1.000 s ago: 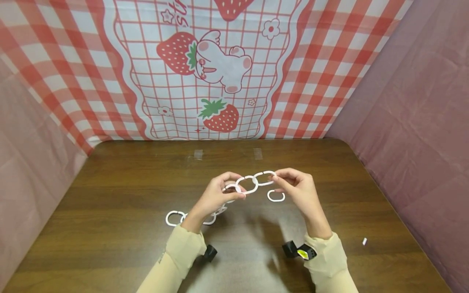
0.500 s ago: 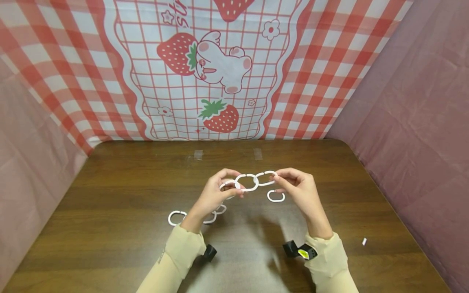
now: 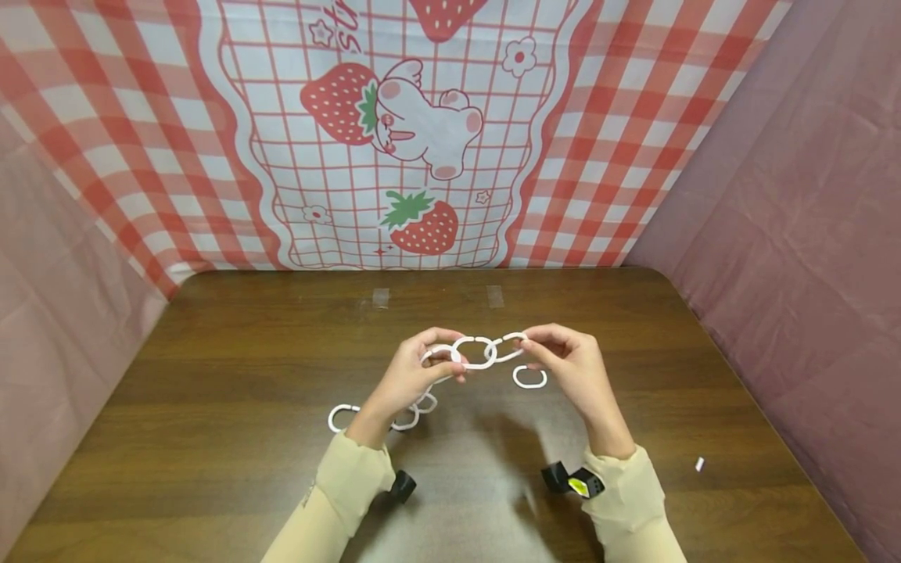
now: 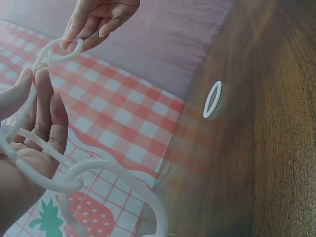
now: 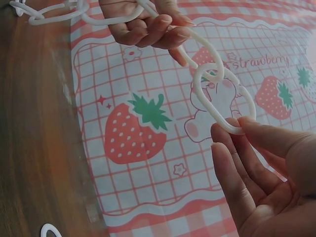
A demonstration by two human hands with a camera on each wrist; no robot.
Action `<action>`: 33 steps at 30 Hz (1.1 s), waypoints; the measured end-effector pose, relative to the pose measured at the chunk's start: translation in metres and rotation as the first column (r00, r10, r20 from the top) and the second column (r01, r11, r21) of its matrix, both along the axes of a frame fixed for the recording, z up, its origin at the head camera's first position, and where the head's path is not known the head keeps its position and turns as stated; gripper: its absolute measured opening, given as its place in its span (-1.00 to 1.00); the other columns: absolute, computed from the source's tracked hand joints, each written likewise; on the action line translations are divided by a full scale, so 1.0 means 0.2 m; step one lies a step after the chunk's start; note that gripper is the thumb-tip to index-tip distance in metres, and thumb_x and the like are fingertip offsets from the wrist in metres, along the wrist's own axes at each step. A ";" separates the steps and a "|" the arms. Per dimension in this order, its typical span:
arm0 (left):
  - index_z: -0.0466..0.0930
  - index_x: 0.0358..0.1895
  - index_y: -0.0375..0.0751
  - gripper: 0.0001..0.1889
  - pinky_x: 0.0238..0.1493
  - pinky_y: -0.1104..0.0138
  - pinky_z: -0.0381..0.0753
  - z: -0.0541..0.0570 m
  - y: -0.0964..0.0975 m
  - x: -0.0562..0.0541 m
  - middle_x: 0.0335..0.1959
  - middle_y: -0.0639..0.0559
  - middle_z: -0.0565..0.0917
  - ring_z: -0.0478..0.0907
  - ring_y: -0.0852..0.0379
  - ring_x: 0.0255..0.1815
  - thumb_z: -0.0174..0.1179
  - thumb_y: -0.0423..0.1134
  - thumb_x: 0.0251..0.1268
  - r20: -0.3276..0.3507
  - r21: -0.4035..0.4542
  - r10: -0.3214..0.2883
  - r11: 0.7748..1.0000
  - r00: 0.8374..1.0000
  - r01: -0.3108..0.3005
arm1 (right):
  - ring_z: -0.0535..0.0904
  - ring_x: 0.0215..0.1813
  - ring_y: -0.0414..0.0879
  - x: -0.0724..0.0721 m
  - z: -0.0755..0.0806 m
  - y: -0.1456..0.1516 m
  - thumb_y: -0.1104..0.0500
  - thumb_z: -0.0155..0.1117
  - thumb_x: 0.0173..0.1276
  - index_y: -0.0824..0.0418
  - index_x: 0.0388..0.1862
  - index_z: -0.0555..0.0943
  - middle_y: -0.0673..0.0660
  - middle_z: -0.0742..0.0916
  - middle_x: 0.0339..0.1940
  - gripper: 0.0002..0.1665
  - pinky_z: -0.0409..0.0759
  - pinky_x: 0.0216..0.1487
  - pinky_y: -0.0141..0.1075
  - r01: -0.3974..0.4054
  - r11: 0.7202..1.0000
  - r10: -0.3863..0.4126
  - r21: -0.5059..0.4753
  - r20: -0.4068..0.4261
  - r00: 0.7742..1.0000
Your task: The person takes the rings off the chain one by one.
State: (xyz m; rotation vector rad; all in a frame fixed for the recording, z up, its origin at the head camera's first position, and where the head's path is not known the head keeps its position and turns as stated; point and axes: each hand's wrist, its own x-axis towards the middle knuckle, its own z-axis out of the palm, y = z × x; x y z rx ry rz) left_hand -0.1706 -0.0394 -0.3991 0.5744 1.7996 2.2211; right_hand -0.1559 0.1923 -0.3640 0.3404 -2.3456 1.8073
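A chain of white plastic C-shaped links stretches between the two hands above the table. My left hand pinches a link between thumb and fingers. From it the chain trails down behind the wrist to the tabletop, where an end link shows and part is hidden by the forearm. My right hand pinches the other end link between thumb and fingertips. That link hooks through its neighbour in the right wrist view, its small gap facing away from the palm. A loose link lies below the right fingertips.
The brown wooden table carries a small white piece at the right. Two bits of clear tape stick near its back edge. Behind hangs a strawberry-print checked cloth, with pink cloth at the sides.
The end link in my right hand has tilted, its outer end upward. The trailing part of the chain has shifted slightly right on the table. Both hands keep nearly the same places.
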 end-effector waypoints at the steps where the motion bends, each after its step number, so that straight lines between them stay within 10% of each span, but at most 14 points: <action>1: 0.33 0.13 -0.69 -0.61 -0.26 0.43 0.73 0.00 0.00 0.00 -0.45 0.15 0.64 0.64 0.23 -0.41 0.09 -0.67 0.22 0.005 0.000 -0.002 1.000 1.000 0.002 | 0.67 -0.37 -0.33 0.00 0.00 0.00 0.38 0.31 0.27 0.54 -0.18 0.64 -0.27 0.73 -0.43 -0.79 0.74 -0.40 -0.37 0.005 1.000 -0.005 0.009 -0.004 1.000; 9: 0.39 0.14 -0.63 -0.62 -0.25 0.44 0.72 0.02 0.00 0.01 -0.42 0.11 0.66 0.64 0.28 -0.43 0.13 -0.61 0.24 0.002 -0.050 -0.016 0.999 1.000 0.016 | 0.66 -0.39 -0.38 0.00 -0.02 -0.02 0.36 0.38 0.21 0.47 -0.19 0.68 -0.25 0.73 -0.43 -0.79 0.74 -0.39 -0.38 0.045 0.997 -0.044 0.062 -0.020 0.999; 16: 0.45 0.14 -0.56 -0.62 -0.24 0.46 0.71 0.03 0.01 0.03 -0.32 0.01 0.69 0.65 0.27 -0.43 0.17 -0.58 0.24 0.029 -0.074 -0.026 0.997 0.999 0.028 | 0.63 -0.35 -0.44 0.00 -0.02 -0.04 0.33 0.41 0.19 0.40 -0.21 0.72 0.28 0.78 -0.30 -0.81 0.68 -0.36 -0.50 0.073 0.992 -0.066 0.107 -0.066 0.996; 24: 0.45 0.15 -0.58 -0.62 -0.21 0.44 0.72 0.03 0.01 0.03 -0.11 -0.50 0.62 0.64 0.28 -0.41 0.14 -0.59 0.25 0.025 -0.079 -0.055 0.995 0.998 0.057 | 0.60 -0.37 -0.48 0.00 -0.03 -0.07 0.34 0.43 0.16 0.36 -0.23 0.74 0.29 0.79 -0.32 -0.82 0.58 -0.37 -0.60 0.115 0.978 -0.098 0.174 -0.100 0.990; 33: 0.45 0.17 -0.57 -0.61 -0.21 0.45 0.71 0.03 0.01 0.03 -0.38 0.04 0.69 0.65 0.28 -0.42 0.16 -0.55 0.26 0.023 -0.093 -0.073 0.993 0.997 0.075 | 0.60 -0.39 -0.45 0.01 -0.03 -0.09 0.31 0.44 0.17 0.32 -0.24 0.75 0.27 0.80 -0.34 -0.83 0.56 -0.41 -0.60 0.116 0.972 -0.098 0.206 -0.096 0.991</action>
